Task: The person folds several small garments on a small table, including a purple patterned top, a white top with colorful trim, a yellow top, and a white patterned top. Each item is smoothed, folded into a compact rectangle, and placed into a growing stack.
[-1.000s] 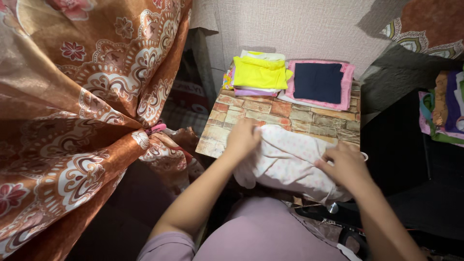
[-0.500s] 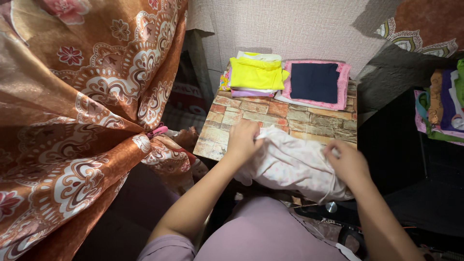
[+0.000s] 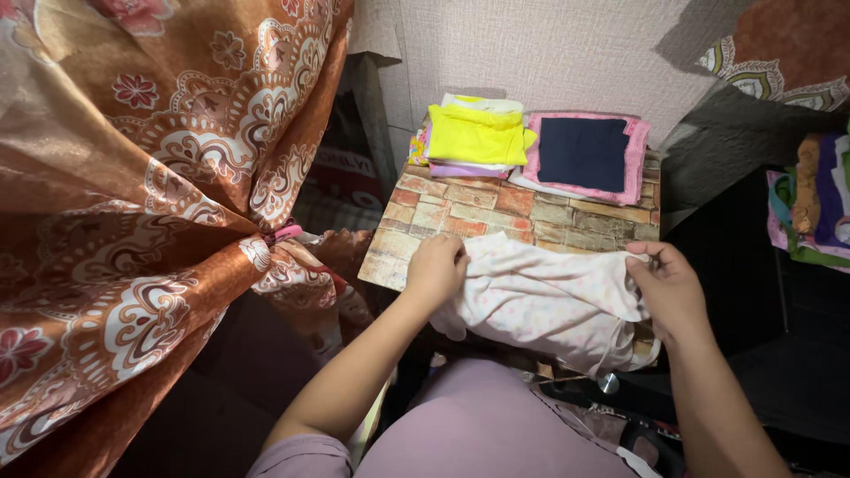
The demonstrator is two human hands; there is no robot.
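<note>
Small table with a brick-pattern top (image 3: 496,208) is standing against a pale textured wall (image 3: 531,49). A pale pink, faintly dotted cloth garment (image 3: 549,301) is lying crumpled across the table's near edge, its lower part hanging over the front.

Left hand (image 3: 436,270) is resting on the garment's left end, fingers curled and gripping a fold of the cloth against the tabletop. Right hand (image 3: 668,288) is holding the garment's right end, thumb and fingers pinching the upper edge of the fabric and lifting it slightly off the surface. The cloth is stretching between the two hands.

At the far side of the table, a folded bright yellow cloth (image 3: 476,133) is sitting on top of a small pile, and just beside it a folded dark navy cloth (image 3: 583,152) is lying on a pink one (image 3: 636,159). A shiny orange floral curtain (image 3: 150,195) is hanging at the left. Coloured fabrics (image 3: 819,195) are stacked at the far right
</note>
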